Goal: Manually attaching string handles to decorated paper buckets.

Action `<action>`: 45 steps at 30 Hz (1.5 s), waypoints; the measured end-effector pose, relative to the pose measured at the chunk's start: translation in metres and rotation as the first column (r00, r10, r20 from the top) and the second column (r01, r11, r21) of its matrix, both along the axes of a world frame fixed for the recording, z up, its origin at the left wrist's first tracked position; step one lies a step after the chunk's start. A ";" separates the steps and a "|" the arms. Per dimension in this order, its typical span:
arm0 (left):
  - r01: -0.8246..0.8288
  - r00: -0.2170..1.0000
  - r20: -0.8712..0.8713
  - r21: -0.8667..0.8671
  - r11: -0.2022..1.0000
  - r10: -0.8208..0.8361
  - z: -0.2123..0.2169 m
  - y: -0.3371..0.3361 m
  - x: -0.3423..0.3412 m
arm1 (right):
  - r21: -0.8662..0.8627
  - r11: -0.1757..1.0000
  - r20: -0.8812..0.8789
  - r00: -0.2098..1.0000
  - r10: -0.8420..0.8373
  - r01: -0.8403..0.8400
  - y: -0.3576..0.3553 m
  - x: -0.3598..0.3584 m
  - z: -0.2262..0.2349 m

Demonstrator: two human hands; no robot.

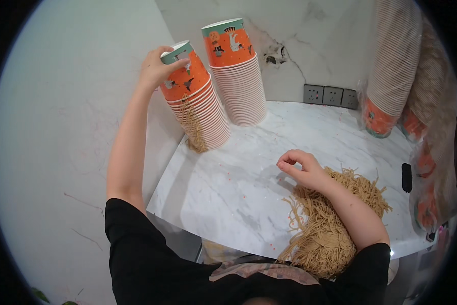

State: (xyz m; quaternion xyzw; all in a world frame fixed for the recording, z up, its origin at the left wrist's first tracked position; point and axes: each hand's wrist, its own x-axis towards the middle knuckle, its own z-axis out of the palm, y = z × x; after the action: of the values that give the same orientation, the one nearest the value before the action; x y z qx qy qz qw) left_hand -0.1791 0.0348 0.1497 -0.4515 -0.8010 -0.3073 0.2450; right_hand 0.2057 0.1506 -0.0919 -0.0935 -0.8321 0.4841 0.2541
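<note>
Two tall stacks of orange and green paper cups stand upside down on the table, their white rims layered below. My left hand is closed around the top cup of the left stack, thumb on its near side. A hank of tan noodle-like strands hangs down the side of that stack. The second stack rises just to its right, untouched. My right hand hovers over the table with fingers curled in, nothing visible in them. Under my right forearm lies a large pile of the tan strands.
Plastic-wrapped stacks of similar cups stand at the right edge. Black wall sockets sit low on the marbled back wall. A small black object lies on the right side of the white marbled table. A pale wall borders the left.
</note>
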 end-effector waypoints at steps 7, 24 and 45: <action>0.163 0.960 0.215 0.097 0.982 -0.180 -0.002 -0.006 -0.029 | 0.005 1.000 0.001 1.000 0.016 -0.016 0.001 -0.003 0.000; 0.323 0.875 -0.425 0.156 0.933 -0.232 -0.015 0.054 0.041 | 0.025 0.999 0.006 0.999 0.044 -0.044 -0.001 -0.002 -0.001; -0.381 0.842 0.521 0.387 0.840 0.142 -0.173 0.186 0.092 | 0.024 0.997 0.060 0.996 0.070 -0.072 0.010 -0.002 -0.010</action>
State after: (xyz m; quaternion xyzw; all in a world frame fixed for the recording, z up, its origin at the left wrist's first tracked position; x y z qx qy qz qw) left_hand -0.0869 0.2206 -0.0236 -0.1710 -0.7909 -0.5571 0.1867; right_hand 0.2036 0.1610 -0.1023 -0.0747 -0.8483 0.4790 0.2132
